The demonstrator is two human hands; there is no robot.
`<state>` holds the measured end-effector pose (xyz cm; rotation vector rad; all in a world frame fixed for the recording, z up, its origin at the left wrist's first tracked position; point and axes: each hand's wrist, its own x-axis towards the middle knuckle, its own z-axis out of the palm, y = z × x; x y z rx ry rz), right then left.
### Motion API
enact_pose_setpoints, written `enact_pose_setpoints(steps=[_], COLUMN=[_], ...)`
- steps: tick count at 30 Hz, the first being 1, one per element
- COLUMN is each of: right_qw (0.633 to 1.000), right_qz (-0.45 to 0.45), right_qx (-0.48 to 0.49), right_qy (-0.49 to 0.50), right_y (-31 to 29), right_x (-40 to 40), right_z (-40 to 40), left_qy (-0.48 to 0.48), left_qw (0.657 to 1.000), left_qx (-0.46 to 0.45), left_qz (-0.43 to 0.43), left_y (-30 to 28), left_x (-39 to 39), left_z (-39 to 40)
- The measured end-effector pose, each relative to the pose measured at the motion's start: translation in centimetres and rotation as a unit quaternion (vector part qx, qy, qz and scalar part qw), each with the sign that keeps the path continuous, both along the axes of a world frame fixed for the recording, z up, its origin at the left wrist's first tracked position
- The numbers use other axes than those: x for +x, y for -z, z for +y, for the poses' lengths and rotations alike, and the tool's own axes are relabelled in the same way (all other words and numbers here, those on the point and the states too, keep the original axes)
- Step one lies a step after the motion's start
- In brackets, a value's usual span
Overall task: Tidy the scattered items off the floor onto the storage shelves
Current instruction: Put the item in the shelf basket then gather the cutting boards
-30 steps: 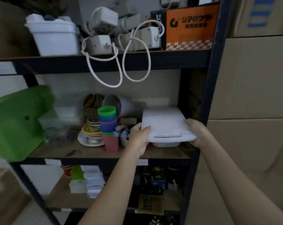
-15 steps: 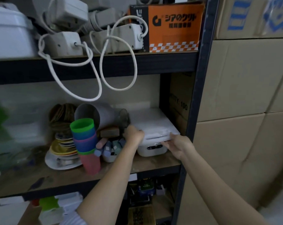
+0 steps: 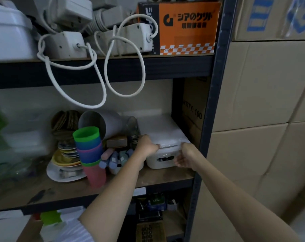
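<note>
Left hand [image 3: 145, 145] grips white lid [image 3: 163, 131], right hand [image 3: 185, 157] cups white container [image 3: 161, 159]; careless shove could topple stacked cups [image 3: 90, 151].

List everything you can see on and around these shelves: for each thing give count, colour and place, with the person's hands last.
white tray: one, white, middle shelf right, on the bin
bin: one, white, under the tray
cups: one stack, green, blue, purple, pink, middle shelf
plates: one stack, yellow and white, left of the cups
power strips: several, off-white, top shelf, cords hanging
orange box: one, orange and black, top shelf right
cartons: several, brown, right of the shelves
left hand: grips the tray's front edge
right hand: open, at the bin's front
</note>
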<state>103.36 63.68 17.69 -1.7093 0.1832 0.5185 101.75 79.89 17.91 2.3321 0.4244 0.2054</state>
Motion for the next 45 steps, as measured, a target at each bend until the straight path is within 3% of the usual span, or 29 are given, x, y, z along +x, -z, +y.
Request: enact_pose_setpoints(steps=[9, 13, 17, 20, 22, 25, 28, 31, 37, 45], right_qw=[0.998, 1.000, 0.998, 0.996, 0.992, 0.974, 0.923, 0.863, 0.748, 0.596], right_qz=[0.001, 0.005, -0.003, -0.030, -0.081, -0.190, -0.338, -0.435, -0.513, -0.540], right_qx=[-0.067, 0.005, 0.046, 0.034, 0.038, 0.041, -0.014, -0.061, -0.135, -0.109], right_qy=[-0.023, -0.023, -0.037, -0.074, -0.088, -0.112, -0.183, -0.250, -0.399, -0.584], right_y=[-0.6, -0.6, 0.4, 1.7, 2.3, 2.9, 3.6, 4.9, 10.4, 14.5], right_x=[0.8, 0.4, -1.5, -3.2, -4.5, -6.1, -8.1, -11.1, -20.2, -37.1], right_z=[-0.3, -0.5, -1.3, -2.4, -2.9, -3.0, -2.0, -0.3, 3.8, 7.0], left_qy=[0.000, -0.029, -0.117, -0.134, -0.147, -0.192, -0.268, -0.329, -0.418, -0.562], left_qw=[0.999, 0.999, 0.992, 0.968, 0.940, 0.914, 0.895, 0.888, 0.880, 0.822], left_qx=[-0.048, -0.012, 0.014, -0.030, -0.077, -0.149, -0.178, -0.144, -0.095, -0.034], left_qz=[0.018, 0.030, -0.055, -0.208, -0.297, -0.324, -0.309, -0.288, -0.203, -0.086], left_y=[-0.4, -1.0, 1.1, 3.7, 5.2, 6.2, 6.6, 7.2, 11.5, 16.6], left_x=[0.5, -0.1, -1.7, -4.6, -7.0, -10.4, -14.0, -18.8, -31.2, -51.9], left_z=[-0.5, -1.7, -3.8, -5.7, -6.6, -7.6, -7.3, -6.2, -4.5, -7.5])
